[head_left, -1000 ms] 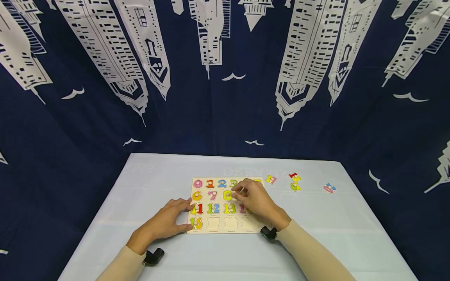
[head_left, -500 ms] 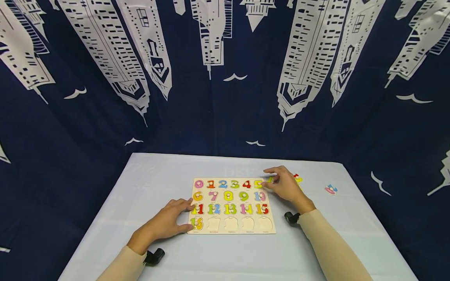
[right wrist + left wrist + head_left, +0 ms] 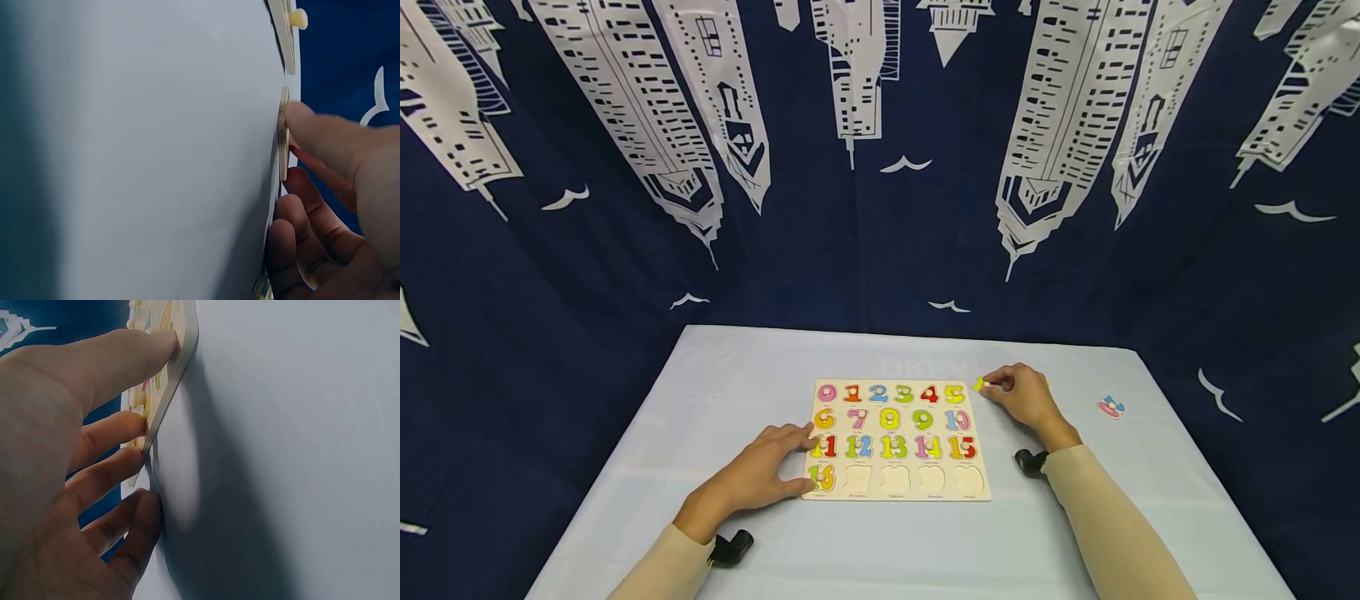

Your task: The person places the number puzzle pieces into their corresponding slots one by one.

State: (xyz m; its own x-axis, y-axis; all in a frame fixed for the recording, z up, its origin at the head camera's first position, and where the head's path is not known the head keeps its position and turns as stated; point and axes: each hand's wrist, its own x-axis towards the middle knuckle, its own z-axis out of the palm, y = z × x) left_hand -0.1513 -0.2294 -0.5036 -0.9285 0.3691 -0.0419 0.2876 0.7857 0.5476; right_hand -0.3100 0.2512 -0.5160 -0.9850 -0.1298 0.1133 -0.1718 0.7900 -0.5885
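A wooden number puzzle board [image 3: 876,492] lies flat on the table, with coloured number pieces filling its upper rows and a 16 piece [image 3: 822,477] at lower left. My left hand [image 3: 752,473] rests at the board's left edge, fingers spread; thumb and fingertips touch the edge in the left wrist view. Beyond the board's upper right corner, my right hand [image 3: 1021,397] pinches a number piece [image 3: 978,384] between thumb and finger. Only its yellow part shows from above; earlier it showed as 17. In the right wrist view the piece [image 3: 284,134] stands edge-on, close to the table.
Four shaped recesses are avoided in count: several bare recesses [image 3: 895,479] line the board's bottom row. A blue and pink piece [image 3: 1111,407] lies far right on the white table [image 3: 880,550]. Other loose pieces are mostly hidden behind the right hand. A dark blue patterned cloth [image 3: 850,250] hangs behind.
My right hand has moved from above the board rightward to the loose 17 piece and now pinches it. The left hand stays at the board's edge.
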